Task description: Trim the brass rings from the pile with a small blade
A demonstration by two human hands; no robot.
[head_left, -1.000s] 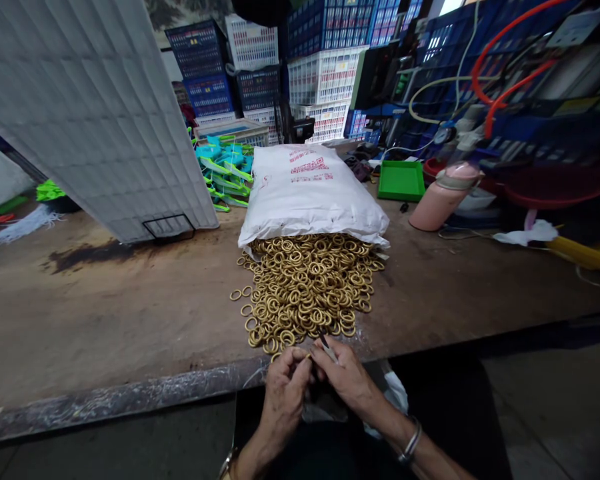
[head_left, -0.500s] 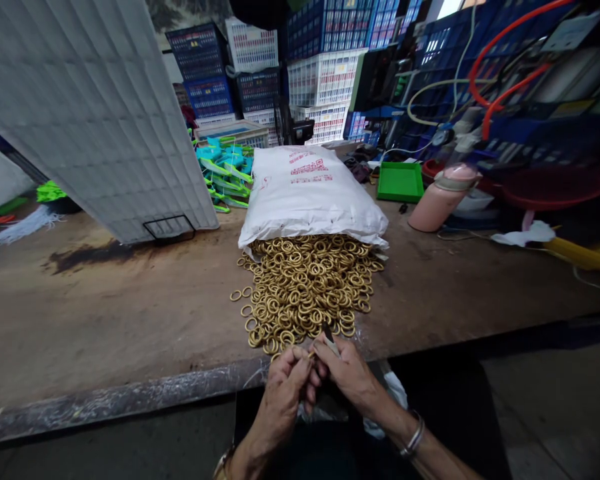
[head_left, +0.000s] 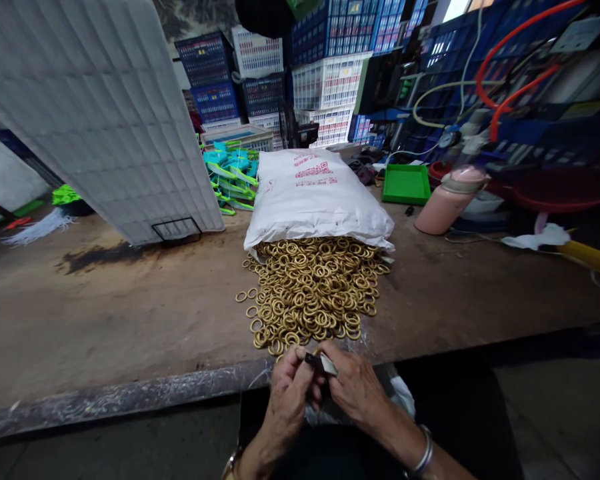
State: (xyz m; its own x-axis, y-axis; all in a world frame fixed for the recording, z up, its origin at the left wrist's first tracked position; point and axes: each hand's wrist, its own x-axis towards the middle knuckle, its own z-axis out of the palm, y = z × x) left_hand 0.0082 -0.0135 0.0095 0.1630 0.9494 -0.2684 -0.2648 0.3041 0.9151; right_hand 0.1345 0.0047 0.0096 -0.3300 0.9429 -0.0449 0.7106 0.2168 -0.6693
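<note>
At the table's front edge, my left hand [head_left: 289,390] is closed in a pinch on a gold ring, mostly hidden by the fingers. My right hand [head_left: 356,383], close beside it, grips a small knife [head_left: 329,365] with a pale handle. Its dark blade lies across toward my left thumb and fingertips. Just beyond both hands spreads a heap of gold rings [head_left: 315,293], a few lying loose on its left side. The heap spills from the mouth of a white sack [head_left: 320,200] with red print, lying on the table.
The brown wooden table [head_left: 145,320] carries a tall ribbed grey-white panel [head_left: 130,133] at left. Green and blue plastic pieces [head_left: 233,173] lie behind the sack. On the right are a green tray [head_left: 406,183] and a pink bottle [head_left: 445,203]. Stacked crates [head_left: 320,80] fill the background.
The knife has swung from pointing up and away to pointing left, across to my left fingertips. The whole view has shifted slightly; heap and sack look unchanged.
</note>
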